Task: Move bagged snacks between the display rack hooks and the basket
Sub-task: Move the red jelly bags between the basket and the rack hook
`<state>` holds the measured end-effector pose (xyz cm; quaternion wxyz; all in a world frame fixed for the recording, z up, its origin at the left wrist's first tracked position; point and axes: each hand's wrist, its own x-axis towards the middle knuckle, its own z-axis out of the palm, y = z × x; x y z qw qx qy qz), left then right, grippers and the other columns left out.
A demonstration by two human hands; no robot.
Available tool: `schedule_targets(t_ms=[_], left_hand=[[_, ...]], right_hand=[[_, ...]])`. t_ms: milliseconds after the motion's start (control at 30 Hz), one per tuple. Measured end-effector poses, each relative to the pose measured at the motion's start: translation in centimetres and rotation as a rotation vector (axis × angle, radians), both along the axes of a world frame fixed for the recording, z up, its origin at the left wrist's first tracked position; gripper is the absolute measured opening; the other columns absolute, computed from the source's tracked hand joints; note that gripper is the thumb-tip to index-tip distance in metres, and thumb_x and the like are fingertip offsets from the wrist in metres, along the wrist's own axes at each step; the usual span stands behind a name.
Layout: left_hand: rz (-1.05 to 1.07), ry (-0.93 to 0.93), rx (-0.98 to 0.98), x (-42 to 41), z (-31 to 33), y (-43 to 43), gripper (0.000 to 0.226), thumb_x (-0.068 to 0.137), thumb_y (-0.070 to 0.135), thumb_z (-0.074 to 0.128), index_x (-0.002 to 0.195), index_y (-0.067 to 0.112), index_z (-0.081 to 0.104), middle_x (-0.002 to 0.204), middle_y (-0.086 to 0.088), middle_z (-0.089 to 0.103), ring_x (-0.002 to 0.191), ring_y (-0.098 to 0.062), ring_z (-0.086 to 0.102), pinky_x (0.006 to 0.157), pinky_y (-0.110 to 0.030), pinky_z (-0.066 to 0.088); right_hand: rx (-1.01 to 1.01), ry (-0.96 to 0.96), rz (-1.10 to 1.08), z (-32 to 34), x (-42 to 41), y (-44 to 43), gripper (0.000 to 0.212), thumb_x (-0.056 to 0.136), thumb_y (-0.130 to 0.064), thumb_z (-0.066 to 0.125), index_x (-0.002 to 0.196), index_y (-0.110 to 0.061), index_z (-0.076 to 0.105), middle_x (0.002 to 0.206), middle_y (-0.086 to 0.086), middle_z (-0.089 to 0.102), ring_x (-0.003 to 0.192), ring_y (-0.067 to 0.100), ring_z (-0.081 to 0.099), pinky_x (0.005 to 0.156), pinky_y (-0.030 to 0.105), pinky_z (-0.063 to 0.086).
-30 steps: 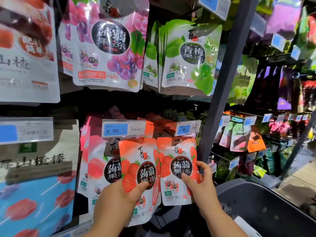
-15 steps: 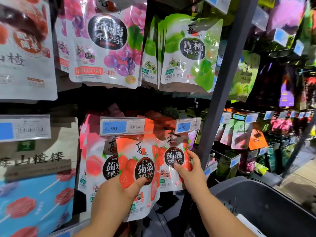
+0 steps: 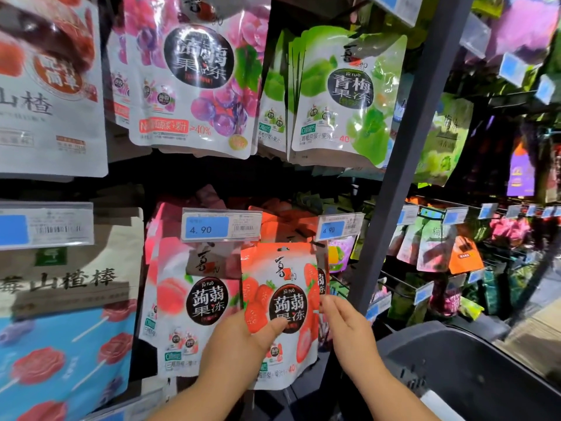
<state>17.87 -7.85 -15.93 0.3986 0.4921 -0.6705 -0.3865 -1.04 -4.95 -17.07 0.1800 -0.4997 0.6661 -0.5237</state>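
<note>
A person's left hand (image 3: 239, 349) is gripping a strawberry jelly bag (image 3: 282, 268), with the thumb pressing on its printed front and the other fingers hidden behind it. The right hand (image 3: 349, 329) is reaching in at that bag's right edge with its fingers lightly bent. Its fingertips (image 3: 327, 301) are touching or almost touching the edge, and it is not possible to tell whether they are pinching anything.

The strawberry jelly bag is being held upright, with its hang hole at the top. Whether a hook is passing through the hole cannot be seen. A sliver of a second strawberry bag (image 3: 321, 281) is peeking out from behind its right edge.

Just left of the strawberry jelly bag, and partly overlapped by it, a peach jelly bag (image 3: 194, 299) is hanging. Above and to its left a blue price tag (image 3: 220, 227) is showing 4.90. Above and to its right a smaller price tag (image 3: 338, 227) is showing the same figure.

Higher up, a grape jelly bag (image 3: 197, 71) and a green plum jelly bag (image 3: 349, 95) are hanging side by side. To the right of the strawberry jelly bag a grey upright post (image 3: 409, 147) is rising. Below and to its right a dark basket (image 3: 470, 375) is sitting, well apart from it
</note>
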Motion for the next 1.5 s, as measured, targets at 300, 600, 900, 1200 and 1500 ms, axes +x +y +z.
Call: schedule_targets(t_ms=[300, 600, 900, 1200, 1500], left_hand=[[-0.18, 0.057, 0.068, -4.7, -1.2, -0.3, 0.024, 0.082, 0.06, 0.063, 0.094, 0.04, 0.071, 0.089, 0.018, 0.074, 0.09, -0.005, 0.067, 0.088, -0.035, 0.054], [-0.233, -0.055, 0.029, -7.5, -0.6, -1.5, 0.03, 0.092, 0.051, 0.057, 0.118, 0.036, 0.056, 0.107, 0.019, 0.061, 0.101, -0.005, 0.057, 0.087, -0.023, 0.043], [-0.124, -0.137, 0.112, -7.7, -0.6, -3.7, 0.044, 0.09, 0.05, 0.06, 0.122, 0.02, 0.051, 0.124, 0.002, 0.059, 0.109, -0.017, 0.055, 0.089, -0.029, 0.044], [-0.035, -0.065, 0.076, -7.5, -0.3, -3.5, 0.07, 0.087, 0.045, 0.066, 0.146, 0.022, 0.034, 0.141, 0.002, 0.051, 0.126, -0.018, 0.049, 0.103, -0.032, 0.042], [-0.113, -0.018, -0.024, -7.1, 0.4, -2.4, 0.073, 0.091, 0.036, 0.065, 0.151, 0.027, 0.024, 0.129, 0.013, 0.048, 0.106, -0.002, 0.04, 0.084, -0.014, 0.029]], right_hand=[[-0.065, -0.411, 0.108, -0.8, -2.3, 0.8, 0.037, 0.082, -0.028, 0.069, 0.112, -0.007, 0.059, 0.071, 0.011, 0.072, 0.067, 0.025, 0.07, 0.075, 0.043, 0.054], [-0.111, -0.385, -0.088, -1.1, -4.1, -0.3, 0.012, 0.093, -0.02, 0.067, 0.103, -0.025, 0.065, 0.093, 0.007, 0.076, 0.091, 0.029, 0.073, 0.088, 0.055, 0.055], [-0.086, -0.103, -0.216, -0.3, -2.6, -1.7, 0.013, 0.093, -0.026, 0.065, 0.089, -0.034, 0.056, 0.085, -0.009, 0.068, 0.08, 0.01, 0.064, 0.063, 0.027, 0.044], [-0.077, -0.109, -0.256, -0.7, -2.0, -2.3, 0.017, 0.094, -0.03, 0.062, 0.112, -0.03, 0.061, 0.091, -0.012, 0.067, 0.083, 0.002, 0.06, 0.06, 0.017, 0.039], [-0.134, -0.152, -0.244, -1.1, -2.0, -1.1, 0.018, 0.096, -0.027, 0.059, 0.114, -0.031, 0.062, 0.091, -0.013, 0.068, 0.084, 0.002, 0.062, 0.063, 0.02, 0.042]])
